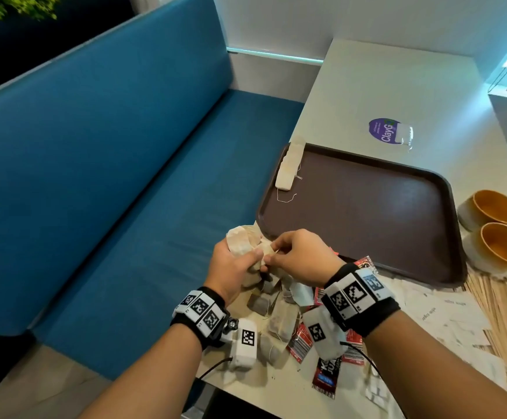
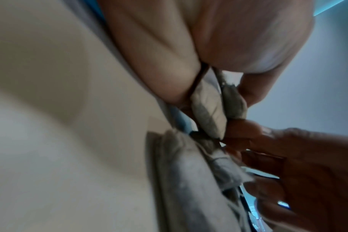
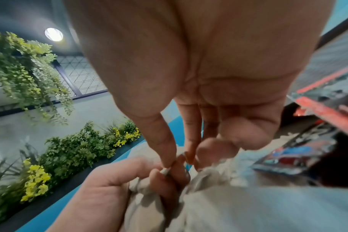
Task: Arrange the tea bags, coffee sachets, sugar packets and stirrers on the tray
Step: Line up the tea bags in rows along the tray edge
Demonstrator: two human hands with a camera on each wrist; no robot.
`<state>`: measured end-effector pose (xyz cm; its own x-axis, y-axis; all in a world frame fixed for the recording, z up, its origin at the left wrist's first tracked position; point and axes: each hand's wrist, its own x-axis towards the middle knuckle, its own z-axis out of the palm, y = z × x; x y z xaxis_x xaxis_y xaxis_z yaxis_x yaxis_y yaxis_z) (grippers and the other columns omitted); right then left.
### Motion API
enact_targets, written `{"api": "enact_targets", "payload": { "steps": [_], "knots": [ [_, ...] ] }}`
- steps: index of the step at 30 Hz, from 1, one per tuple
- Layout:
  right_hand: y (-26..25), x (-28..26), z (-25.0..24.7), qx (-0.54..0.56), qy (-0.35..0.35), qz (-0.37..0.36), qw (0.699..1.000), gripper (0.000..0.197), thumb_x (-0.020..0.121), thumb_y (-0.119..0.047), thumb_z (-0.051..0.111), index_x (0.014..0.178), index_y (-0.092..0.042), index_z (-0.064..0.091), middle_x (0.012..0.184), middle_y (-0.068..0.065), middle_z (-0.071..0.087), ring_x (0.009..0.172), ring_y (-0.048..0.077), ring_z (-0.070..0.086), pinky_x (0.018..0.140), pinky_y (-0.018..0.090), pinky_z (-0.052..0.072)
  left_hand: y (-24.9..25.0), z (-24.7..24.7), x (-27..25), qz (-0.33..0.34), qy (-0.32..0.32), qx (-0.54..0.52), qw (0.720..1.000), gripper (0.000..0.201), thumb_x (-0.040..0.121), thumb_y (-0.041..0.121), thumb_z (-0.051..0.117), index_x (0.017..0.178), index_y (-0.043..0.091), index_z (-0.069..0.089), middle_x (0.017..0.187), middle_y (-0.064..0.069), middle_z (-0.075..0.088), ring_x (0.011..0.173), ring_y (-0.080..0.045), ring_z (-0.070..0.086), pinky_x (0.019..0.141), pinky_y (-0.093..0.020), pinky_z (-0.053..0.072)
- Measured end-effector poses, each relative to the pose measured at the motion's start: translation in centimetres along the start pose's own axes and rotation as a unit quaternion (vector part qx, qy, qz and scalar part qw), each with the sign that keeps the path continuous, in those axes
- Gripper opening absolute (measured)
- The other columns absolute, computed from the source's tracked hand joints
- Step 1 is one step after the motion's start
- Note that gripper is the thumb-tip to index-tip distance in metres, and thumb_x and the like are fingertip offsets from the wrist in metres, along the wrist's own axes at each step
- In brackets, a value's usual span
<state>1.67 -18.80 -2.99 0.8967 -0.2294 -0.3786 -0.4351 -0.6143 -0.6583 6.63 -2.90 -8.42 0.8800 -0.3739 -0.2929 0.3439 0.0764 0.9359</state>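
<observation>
Gripping a bunch of tea bags (image 1: 244,246) just off the near-left corner of the brown tray (image 1: 367,207), the left hand (image 1: 231,267) has its fingers and thumb curled round the bundle, holding it above the loose pile of tea bags (image 1: 276,316) on the pale surface (image 1: 397,95). The right hand (image 1: 300,255) meets it from the other side — thumb and forefinger pinching the edge of one bag in that bunch, the other fingers bent loosely beneath. In the right wrist view the pinch shows as two fingertips (image 3: 169,161) closed on a small pale corner, though that view is blurred, so it may be a paper tag rather than the bag itself. A short row of tea bags (image 1: 290,167) already lies along the tray's far-left rim, strings trailing onto the tray floor; the remaining floor of the tray shows bare brown. Red and black coffee sachets (image 1: 326,376) lie scattered under and beside the right wrist, white sugar packets (image 1: 445,313) spread to their right, and wooden stirrers (image 1: 497,303) lie farther right at the surface's edge. Two orange-lined cups (image 1: 500,234) stand just beside the tray's right side — a purple round sticker (image 1: 383,130) sits beyond its far edge. A blue bench seat (image 1: 110,176) runs along the left.
</observation>
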Motion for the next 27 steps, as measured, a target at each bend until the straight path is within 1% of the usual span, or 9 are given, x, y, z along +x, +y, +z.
{"api": "enact_targets", "payload": {
  "steps": [3,6,8,11,15,18,22,24,27],
  "knots": [
    [0.3,0.1,-0.3,0.060,0.009,0.007,0.998,0.018,0.084,-0.032,0.083,0.089,-0.018,0.074,0.080,-0.004,0.072,0.065,0.005,0.062,0.056,0.020,0.048,-0.1,-0.1,0.1,0.009,-0.007,0.009,1.000,0.018,0.088,0.001,0.073,0.106,0.000,0.070,0.090,-0.022,0.075,0.065,-0.028,0.068,0.071,-0.048,0.060],
    [0.8,0.0,-0.7,0.113,0.039,0.012,0.993,0.016,0.082,-0.029,0.085,0.082,-0.018,0.073,0.075,0.000,0.072,0.061,0.008,0.063,0.056,0.025,0.053,0.1,0.1,0.0,0.015,-0.024,0.009,1.000,0.012,0.093,0.002,0.071,0.104,-0.002,0.070,0.084,-0.021,0.074,0.062,-0.030,0.066,0.062,-0.039,0.057],
    [0.9,-0.2,-1.1,0.155,0.058,0.014,0.986,0.015,0.083,-0.023,0.083,0.081,-0.015,0.071,0.073,0.002,0.071,0.062,0.012,0.065,0.054,0.028,0.052,0.3,0.2,-0.1,0.005,-0.036,-0.004,0.999,0.011,0.094,0.005,0.072,0.102,-0.002,0.069,0.079,-0.022,0.071,0.057,-0.028,0.061,0.057,-0.035,0.055],
    [0.8,-0.4,-1.7,0.255,0.089,0.018,0.963,0.013,0.086,-0.013,0.080,0.084,-0.008,0.069,0.074,0.007,0.072,0.063,0.017,0.068,0.056,0.034,0.052,0.3,0.2,0.0,-0.006,-0.051,-0.017,0.999,0.002,0.091,0.003,0.073,0.093,0.004,0.072,0.073,-0.023,0.067,0.057,-0.026,0.058,0.060,-0.036,0.053],
    [0.7,-0.8,-2.6,0.349,0.108,0.016,0.931,0.015,0.089,-0.009,0.077,0.093,0.001,0.067,0.078,0.014,0.074,0.070,0.027,0.070,0.057,0.033,0.054,-0.1,0.3,0.2,-0.011,-0.038,-0.027,0.999,0.010,0.089,-0.003,0.073,0.092,0.005,0.069,0.072,-0.020,0.067,0.071,-0.035,0.057,0.054,-0.031,0.052],
    [0.9,-0.1,-3.9,0.330,0.163,0.002,0.930,0.015,0.088,-0.013,0.079,0.095,-0.002,0.070,0.086,0.016,0.077,0.072,0.025,0.073,0.062,0.033,0.060,0.2,0.2,0.2,-0.026,-0.036,-0.017,0.999,0.006,0.095,-0.004,0.064,0.098,-0.009,0.062,0.072,-0.025,0.065,0.056,-0.027,0.056,0.055,-0.036,0.054],
    [1.7,2.8,-5.8,0.259,0.249,-0.026,0.933,0.008,0.085,-0.020,0.082,0.086,-0.017,0.074,0.083,0.002,0.077,0.077,0.018,0.074,0.075,0.037,0.064,0.5,0.3,0.2,-0.034,-0.027,0.004,0.999,0.017,0.099,-0.003,0.055,0.099,-0.021,0.058,0.071,-0.028,0.064,0.048,-0.024,0.055,0.049,-0.030,0.051],
    [2.1,4.8,-6.6,0.212,0.225,-0.026,0.951,0.010,0.086,-0.023,0.081,0.084,-0.019,0.073,0.080,0.001,0.077,0.075,0.016,0.073,0.079,0.039,0.062,0.6,0.4,0.1,-0.032,-0.025,0.008,0.999,0.017,0.099,-0.003,0.054,0.097,-0.020,0.058,0.071,-0.029,0.064,0.048,-0.024,0.055,0.048,-0.029,0.050],
    [1.9,7.1,-7.6,0.182,0.073,-0.006,0.980,0.011,0.089,-0.013,0.077,0.090,-0.008,0.068,0.086,0.020,0.076,0.075,0.029,0.072,0.077,0.045,0.063,0.5,0.4,0.2,-0.030,-0.027,0.008,0.999,0.016,0.100,-0.004,0.054,0.096,-0.019,0.058,0.070,-0.029,0.064,0.047,-0.024,0.054,0.049,-0.030,0.051]
  ]
}}
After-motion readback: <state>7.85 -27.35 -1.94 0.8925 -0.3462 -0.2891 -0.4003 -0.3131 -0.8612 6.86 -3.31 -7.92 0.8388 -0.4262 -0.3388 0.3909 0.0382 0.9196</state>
